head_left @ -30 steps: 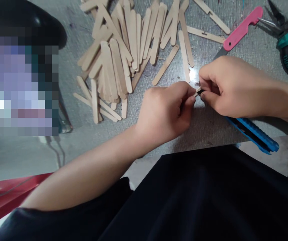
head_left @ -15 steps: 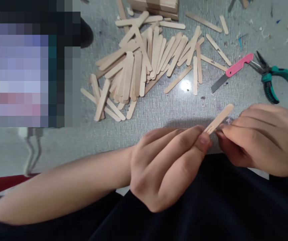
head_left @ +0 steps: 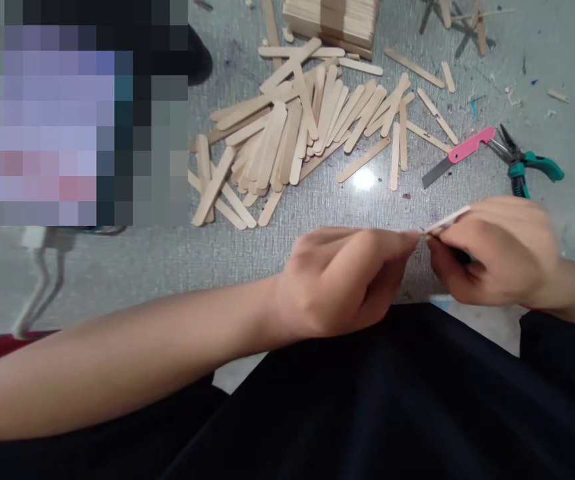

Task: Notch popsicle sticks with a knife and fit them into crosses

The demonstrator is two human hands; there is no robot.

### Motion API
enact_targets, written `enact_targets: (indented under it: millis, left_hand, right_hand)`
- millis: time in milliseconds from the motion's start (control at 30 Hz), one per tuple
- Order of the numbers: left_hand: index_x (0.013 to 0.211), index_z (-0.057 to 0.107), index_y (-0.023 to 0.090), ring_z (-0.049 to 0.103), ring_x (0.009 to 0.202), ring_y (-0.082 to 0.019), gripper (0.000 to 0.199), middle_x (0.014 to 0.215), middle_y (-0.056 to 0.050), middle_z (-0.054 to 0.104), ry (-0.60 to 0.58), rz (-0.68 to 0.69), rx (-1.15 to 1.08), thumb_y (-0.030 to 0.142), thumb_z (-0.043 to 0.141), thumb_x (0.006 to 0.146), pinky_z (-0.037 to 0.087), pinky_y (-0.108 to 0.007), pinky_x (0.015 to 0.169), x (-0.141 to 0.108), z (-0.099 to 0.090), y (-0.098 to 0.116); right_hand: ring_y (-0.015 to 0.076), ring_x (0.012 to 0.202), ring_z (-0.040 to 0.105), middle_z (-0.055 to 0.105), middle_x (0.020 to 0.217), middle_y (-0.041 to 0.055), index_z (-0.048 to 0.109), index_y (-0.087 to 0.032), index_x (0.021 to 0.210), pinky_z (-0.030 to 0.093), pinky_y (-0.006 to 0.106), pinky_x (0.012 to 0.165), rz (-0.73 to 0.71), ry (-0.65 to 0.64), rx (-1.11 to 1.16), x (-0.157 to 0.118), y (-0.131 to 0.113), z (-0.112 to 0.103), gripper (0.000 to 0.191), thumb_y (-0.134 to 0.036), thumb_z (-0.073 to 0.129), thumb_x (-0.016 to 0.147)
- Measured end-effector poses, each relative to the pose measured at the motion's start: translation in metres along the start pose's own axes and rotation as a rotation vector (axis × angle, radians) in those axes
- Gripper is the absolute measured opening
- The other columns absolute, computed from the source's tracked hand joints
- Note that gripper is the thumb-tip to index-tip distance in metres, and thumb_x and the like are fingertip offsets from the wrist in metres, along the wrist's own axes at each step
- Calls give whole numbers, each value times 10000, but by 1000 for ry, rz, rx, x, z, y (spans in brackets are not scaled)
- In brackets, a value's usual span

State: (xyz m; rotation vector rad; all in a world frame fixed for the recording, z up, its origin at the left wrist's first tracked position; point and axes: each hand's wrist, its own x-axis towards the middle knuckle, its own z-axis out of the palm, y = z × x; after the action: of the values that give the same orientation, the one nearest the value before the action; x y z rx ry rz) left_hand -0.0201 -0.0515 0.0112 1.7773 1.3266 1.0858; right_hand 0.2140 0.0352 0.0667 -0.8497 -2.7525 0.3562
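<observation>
A wooden craft stick [head_left: 448,219] is seen nearly edge-on between my two hands. My left hand [head_left: 350,277] pinches its lower left end between thumb and fingertips. My right hand [head_left: 497,250] is closed beside the stick, its curled fingers touching the stick's underside and right part. Something dark shows inside the right hand's curl, too hidden to name. Just beyond the hands lie a pink-handled folding blade [head_left: 470,145] and teal-handled pliers [head_left: 535,163], whose lower handle is partly covered by my right hand.
Loose craft sticks [head_left: 272,147] form a pile at the centre left. Behind them stands a banded stack of sticks [head_left: 330,23]. Notched sticks [head_left: 437,115] and small scraps lie at the right. A white cable [head_left: 42,280] runs at the left edge, below a blurred-out area.
The stick has turned from showing its flat face to nearly edge-on. My left hand has rolled over and risen slightly; my right hand has shifted left, now against the stick and overlapping the pliers' handle.
</observation>
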Motion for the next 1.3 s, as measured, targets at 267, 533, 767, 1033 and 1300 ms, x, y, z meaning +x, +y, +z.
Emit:
enact_targets:
  millis: [267,533,767,1033,1300]
  left_hand:
    - [1230,582,284,726,583,-207,226,628,93,698,-94,-101,20,169,584,1036,532,-386,654,24,15,-34]
    - [1165,677,266,678,589,-206,191,666,51,709,-181,-171,73,169,599,1020,530,-381,653,31,7,-31]
    - [1141,755,246,752,687,-195,221,749,14,783,-183,-203,111,171,591,1014,554,-351,664,32,7,-26]
    - [1113,753,264,821,803,-241,211,807,-19,815,-192,-196,128,198,585,1003,647,-400,754,34,6,-25]
    - [1104,744,308,841,868,-263,197,797,-10,814,-176,-214,108,188,616,1016,654,-407,747,32,8,-27]
  right_hand:
    - [166,528,461,540,595,-60,486,-291,787,360,363,609,313,-193,436,16,28,40,245,-262,712,878]
    - [171,587,481,512,593,-61,492,-291,791,362,375,661,307,-189,515,23,33,45,228,-215,693,866]
    - [206,584,476,548,608,-38,488,-293,810,323,407,650,310,-237,358,24,31,46,252,-200,720,848]
    - [207,576,468,541,609,-40,484,-296,817,332,412,657,327,-241,361,24,30,47,260,-196,723,851]
    - [221,620,519,549,612,-33,523,-298,812,377,406,675,329,-244,368,23,30,47,239,-201,733,872]
